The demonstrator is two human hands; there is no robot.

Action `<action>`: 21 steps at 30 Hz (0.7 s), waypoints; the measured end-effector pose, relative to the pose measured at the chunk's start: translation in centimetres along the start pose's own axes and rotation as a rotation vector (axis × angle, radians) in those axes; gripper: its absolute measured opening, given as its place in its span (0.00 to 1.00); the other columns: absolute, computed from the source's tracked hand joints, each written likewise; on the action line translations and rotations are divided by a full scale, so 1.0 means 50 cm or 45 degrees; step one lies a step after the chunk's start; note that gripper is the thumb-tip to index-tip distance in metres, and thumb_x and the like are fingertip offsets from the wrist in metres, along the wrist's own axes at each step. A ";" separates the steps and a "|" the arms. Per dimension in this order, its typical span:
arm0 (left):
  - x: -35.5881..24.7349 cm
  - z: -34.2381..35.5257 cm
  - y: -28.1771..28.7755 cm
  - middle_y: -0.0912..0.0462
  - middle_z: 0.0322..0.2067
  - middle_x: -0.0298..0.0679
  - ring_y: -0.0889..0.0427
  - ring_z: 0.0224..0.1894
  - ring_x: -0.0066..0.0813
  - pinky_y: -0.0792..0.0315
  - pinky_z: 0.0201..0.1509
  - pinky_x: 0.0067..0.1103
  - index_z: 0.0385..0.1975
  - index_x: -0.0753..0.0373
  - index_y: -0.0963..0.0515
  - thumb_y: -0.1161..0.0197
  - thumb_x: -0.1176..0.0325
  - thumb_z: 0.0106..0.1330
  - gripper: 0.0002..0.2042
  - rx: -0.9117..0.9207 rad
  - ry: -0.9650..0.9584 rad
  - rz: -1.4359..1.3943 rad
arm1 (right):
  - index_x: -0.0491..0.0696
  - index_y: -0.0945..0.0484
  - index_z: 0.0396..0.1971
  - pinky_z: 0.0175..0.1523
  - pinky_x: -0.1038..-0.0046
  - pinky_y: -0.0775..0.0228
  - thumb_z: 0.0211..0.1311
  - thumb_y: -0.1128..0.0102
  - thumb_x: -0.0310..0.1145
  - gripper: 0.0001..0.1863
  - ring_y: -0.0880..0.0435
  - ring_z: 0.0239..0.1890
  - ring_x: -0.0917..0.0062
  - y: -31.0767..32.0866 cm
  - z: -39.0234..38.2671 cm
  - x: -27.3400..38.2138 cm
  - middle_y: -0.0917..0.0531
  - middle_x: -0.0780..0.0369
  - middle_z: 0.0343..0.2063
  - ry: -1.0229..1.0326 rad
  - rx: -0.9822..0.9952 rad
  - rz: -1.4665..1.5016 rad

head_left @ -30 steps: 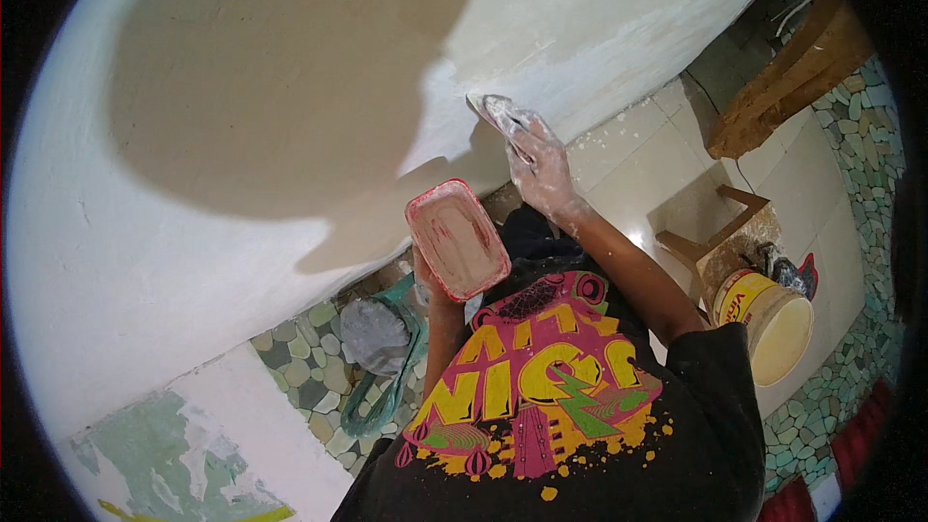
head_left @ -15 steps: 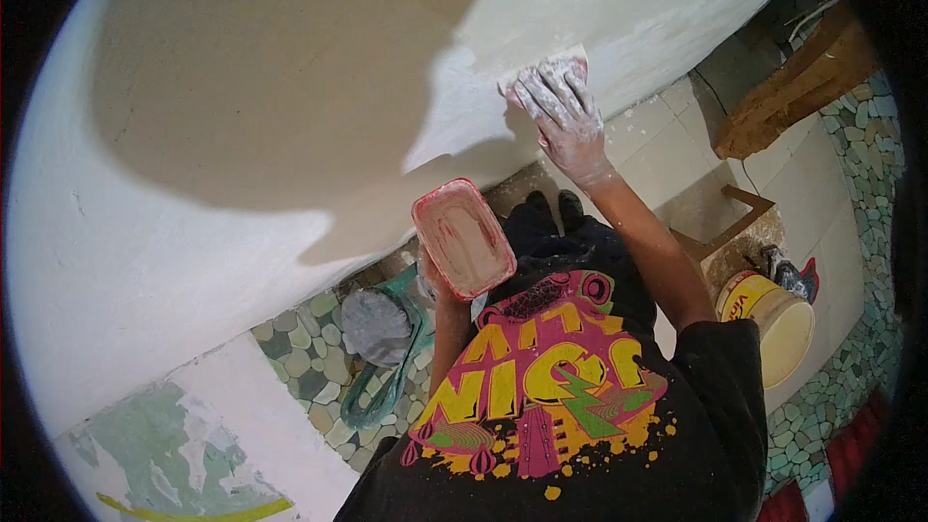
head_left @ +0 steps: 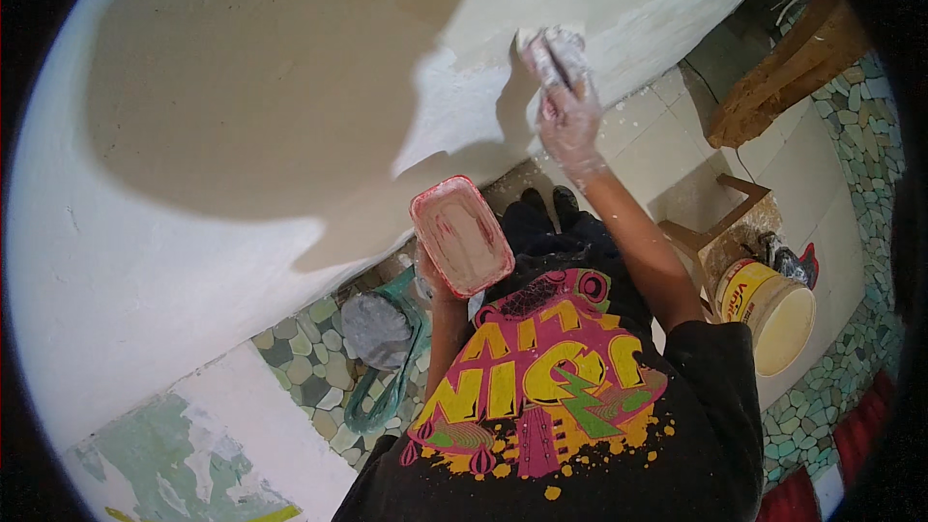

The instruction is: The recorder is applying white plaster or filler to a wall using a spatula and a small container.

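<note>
My right hand (head_left: 568,106), smeared with white paste, is closed round a flat putty spreader (head_left: 537,41) held against the white wall (head_left: 338,251). The fingers hide most of the spreader; a pale edge and some pink show. My left hand (head_left: 431,275), partly hidden, holds a red rectangular tub (head_left: 462,236) from below and the side, in front of my body. Beige paste coats the inside of the tub, with red showing through. Near my right hand the wall carries a fresh whiter patch (head_left: 440,87).
Down left, a grey round lump (head_left: 376,331) lies beside a green looped strap (head_left: 372,411) on pebbled flooring. To the right stand a wooden stool (head_left: 739,232) and a yellow-labelled bucket (head_left: 781,329). Further up is a brown wooden piece (head_left: 788,72). White spatters dot the tiles (head_left: 638,135).
My right hand has moved slightly upward along the wall and turned, its fingers now bunched more steeply over the spreader. The left hand and tub have hardly moved.
</note>
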State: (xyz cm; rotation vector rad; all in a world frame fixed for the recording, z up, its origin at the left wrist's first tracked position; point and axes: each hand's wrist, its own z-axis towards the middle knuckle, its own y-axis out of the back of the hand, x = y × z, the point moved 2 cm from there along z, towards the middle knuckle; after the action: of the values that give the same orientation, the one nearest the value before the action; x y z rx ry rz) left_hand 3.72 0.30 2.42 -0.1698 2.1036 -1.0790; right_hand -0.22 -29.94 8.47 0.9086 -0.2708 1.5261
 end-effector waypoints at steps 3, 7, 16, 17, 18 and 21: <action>0.003 0.004 0.030 0.32 0.64 0.44 0.28 0.62 0.49 0.30 0.62 0.47 0.68 0.54 0.39 0.51 0.37 0.66 0.36 0.002 -0.019 -0.039 | 0.52 0.23 0.57 0.65 0.55 0.37 0.48 0.42 0.19 0.31 0.30 0.62 0.53 -0.012 -0.023 0.015 0.27 0.55 0.59 0.118 0.140 0.063; 0.002 0.012 0.011 0.33 0.65 0.44 0.30 0.63 0.49 0.33 0.64 0.48 0.69 0.54 0.39 0.52 0.37 0.67 0.36 0.044 -0.029 -0.036 | 0.54 0.26 0.61 0.69 0.55 0.42 0.49 0.43 0.20 0.34 0.32 0.65 0.57 0.014 -0.056 -0.014 0.28 0.57 0.61 0.036 0.353 0.060; 0.000 0.010 0.000 0.34 0.65 0.44 0.31 0.64 0.50 0.34 0.65 0.49 0.69 0.54 0.40 0.52 0.37 0.66 0.36 0.068 0.004 -0.083 | 0.62 0.30 0.64 0.72 0.51 0.49 0.57 0.39 0.34 0.31 0.36 0.69 0.66 0.017 0.025 0.023 0.31 0.64 0.65 0.480 0.302 -0.280; 0.001 0.010 0.012 0.34 0.65 0.44 0.31 0.64 0.50 0.33 0.64 0.49 0.69 0.54 0.40 0.51 0.37 0.66 0.36 0.079 0.003 -0.067 | 0.62 0.31 0.64 0.72 0.51 0.49 0.57 0.38 0.35 0.32 0.37 0.69 0.67 -0.007 0.009 0.012 0.32 0.65 0.66 0.491 0.367 -0.325; 0.002 0.013 0.020 0.33 0.65 0.44 0.31 0.63 0.50 0.33 0.64 0.48 0.69 0.54 0.40 0.51 0.37 0.65 0.37 0.089 -0.004 -0.051 | 0.63 0.33 0.66 0.73 0.49 0.53 0.55 0.36 0.35 0.35 0.39 0.70 0.68 -0.028 -0.015 -0.019 0.34 0.67 0.67 0.501 0.361 -0.359; 0.004 0.016 0.034 0.32 0.64 0.45 0.29 0.62 0.50 0.31 0.63 0.48 0.68 0.54 0.39 0.50 0.37 0.65 0.37 0.047 -0.031 -0.038 | 0.63 0.33 0.66 0.74 0.48 0.57 0.51 0.35 0.32 0.38 0.41 0.72 0.68 -0.026 -0.085 -0.084 0.35 0.66 0.68 0.330 0.549 -0.488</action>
State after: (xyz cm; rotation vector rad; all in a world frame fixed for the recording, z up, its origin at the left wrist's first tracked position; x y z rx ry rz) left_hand 4.49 0.78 0.76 -0.1961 2.0637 -1.1271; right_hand -0.99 -30.00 2.43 1.0130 0.4148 1.3404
